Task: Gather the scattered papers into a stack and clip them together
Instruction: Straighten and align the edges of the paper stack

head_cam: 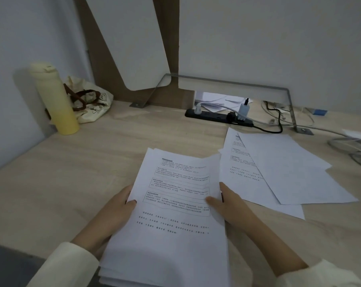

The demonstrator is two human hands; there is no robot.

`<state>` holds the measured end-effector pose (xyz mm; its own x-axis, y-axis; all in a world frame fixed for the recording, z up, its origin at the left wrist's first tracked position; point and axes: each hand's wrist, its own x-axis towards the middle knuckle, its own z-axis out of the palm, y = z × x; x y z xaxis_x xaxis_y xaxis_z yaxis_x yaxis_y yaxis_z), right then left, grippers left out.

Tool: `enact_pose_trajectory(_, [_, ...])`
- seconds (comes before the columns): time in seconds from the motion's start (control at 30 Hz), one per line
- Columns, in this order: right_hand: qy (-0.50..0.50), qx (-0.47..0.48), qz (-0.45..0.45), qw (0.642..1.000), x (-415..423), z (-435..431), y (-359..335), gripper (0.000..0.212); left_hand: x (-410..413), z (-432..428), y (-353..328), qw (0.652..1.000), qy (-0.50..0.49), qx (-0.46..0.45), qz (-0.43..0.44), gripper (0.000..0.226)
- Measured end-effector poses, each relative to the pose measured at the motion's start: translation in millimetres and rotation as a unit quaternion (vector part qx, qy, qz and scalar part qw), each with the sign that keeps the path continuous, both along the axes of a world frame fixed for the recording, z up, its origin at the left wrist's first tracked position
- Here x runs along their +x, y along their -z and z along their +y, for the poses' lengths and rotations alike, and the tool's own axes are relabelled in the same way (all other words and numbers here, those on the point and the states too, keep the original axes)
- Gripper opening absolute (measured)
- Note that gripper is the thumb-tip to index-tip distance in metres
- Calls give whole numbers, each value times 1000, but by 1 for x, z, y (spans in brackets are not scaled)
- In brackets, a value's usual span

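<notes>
A stack of printed white papers [175, 220] is held above the near edge of the wooden desk [96, 162], its sheets slightly uneven at the top. My left hand [121, 208] grips the stack's left edge, thumb on top. My right hand [227, 201] grips the right edge, thumb resting on the printed page. To the right, loose papers [283, 168] lie overlapping flat on the desk, a blank sheet over a printed one. No clip is visible.
A pale yellow bottle [55, 100] and a cloth bag [90, 104] stand at the back left. A black power strip [216, 117] with plugs and cables [353, 143] runs along the back right. A metal bracket [289, 104] stands by the wall.
</notes>
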<state>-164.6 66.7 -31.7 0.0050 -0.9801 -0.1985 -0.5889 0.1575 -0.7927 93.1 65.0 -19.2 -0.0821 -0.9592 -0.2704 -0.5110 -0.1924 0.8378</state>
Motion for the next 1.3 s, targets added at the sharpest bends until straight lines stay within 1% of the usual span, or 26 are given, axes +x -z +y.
enact_pose_trajectory(0.07, [-9, 6, 11, 1000, -1, -1, -3, 35, 0, 1, 1, 998, 18, -32, -59, 44])
enact_pose_trajectory(0.13, [-7, 6, 24, 1000, -8, -4, -11, 35, 3, 1, 0, 982, 19, -69, -173, 40])
enact_pose_trajectory(0.2, [52, -30, 60, 996, -25, -10, -20, 36, 5, 1, -8, 962, 16, -94, -255, 50])
enact_pose_trajectory(0.27, [122, -83, 120, 982, -51, -15, -27, 40, -4, 4, -17, 957, 55, -134, -253, 58])
enact_pose_trajectory(0.33, [165, -94, 206, 960, -79, -19, -28, 48, -26, 8, -22, 945, 140, -167, -244, 64])
enact_pose_trajectory(0.37, [175, -77, 252, 949, -90, -19, -28, 54, -41, 11, -20, 936, 187, -178, -242, 74])
enact_pose_trajectory(0.43, [178, -28, 327, 928, -108, -15, -26, 65, -72, 16, -8, 910, 262, -170, -275, 96])
enact_pose_trajectory(0.47, [174, -4, 353, 919, -114, -14, -25, 68, -83, 16, -1, 902, 276, -166, -286, 98])
enact_pose_trajectory(0.53, [165, 39, 373, 912, -118, -12, -20, 63, -92, 11, 25, 900, 267, -165, -303, 93])
enact_pose_trajectory(0.6, [150, 38, 393, 906, -118, -10, -14, 47, -88, 6, 43, 875, 263, -216, -343, 82])
enact_pose_trajectory(0.63, [137, 22, 412, 901, -118, -11, -12, 38, -83, 5, 43, 885, 261, -171, -347, 76])
enact_pose_trajectory(0.67, [125, 7, 430, 894, -117, -12, -10, 31, -79, 2, 43, 883, 249, -155, -366, 72])
enact_pose_trajectory(0.7, [118, -1, 443, 888, -117, -12, -9, 27, -75, 0, 35, 893, 252, -108, -358, 76])
enact_pose_trajectory(0.73, [112, 0, 456, 883, -117, -12, -9, 24, -70, -6, 41, 888, 231, -180, -356, 83])
enact_pose_trajectory(0.8, [94, 3, 495, 864, -120, -14, -8, 24, -57, -11, 40, 905, 216, -166, -328, 91])
enact_pose_trajectory(0.87, [91, 1, 527, 845, -123, -14, -11, 26, -49, -18, 38, 901, 220, -164, -337, 96])
enact_pose_trajectory(0.93, [129, -33, 497, 857, -123, -11, -25, 29, -48, -20, 34, 905, 235, -141, -324, 101])
enact_pose_trajectory(0.97, [158, -71, 473, 864, -122, -10, -36, 30, -47, -21, 32, 908, 244, -127, -316, 105])
enact_pose_trajectory(1.03, [214, -193, 412, 864, -121, -6, -64, 34, -47, -25, 23, 916, 257, -94, -294, 118])
enact_pose_trajectory(1.07, [242, -263, 361, 861, -121, -3, -79, 33, -49, -27, 16, 922, 256, -74, -280, 119])
enact_pose_trajectory(1.1, [270, -312, 291, 863, -122, -1, -93, 30, -51, -29, 8, 931, 251, -55, -261, 110])
enact_pose_trajectory(1.13, [295, -335, 191, 874, -125, 0, -104, 28, -53, -30, 1, 940, 243, -41, -238, 92])
enact_pose_trajectory(1.17, [312, -336, 66, 886, -129, 2, -113, 26, -56, -31, -5, 949, 230, -29, -212, 76])
enact_pose_trajectory(1.23, [338, -285, -167, 881, -136, 5, -118, 23, -62, -33, -16, 964, 213, -18, -157, 64])
enact_pose_trajectory(1.27, [349, -249, -225, 875, -139, 7, -115, 22, -66, -34, -21, 969, 208, -14, -134, 61])
enact_pose_trajectory(1.3, [352, -220, -245, 876, -142, 8, -107, 21, -69, -34, -27, 972, 206, -10, -113, 58])
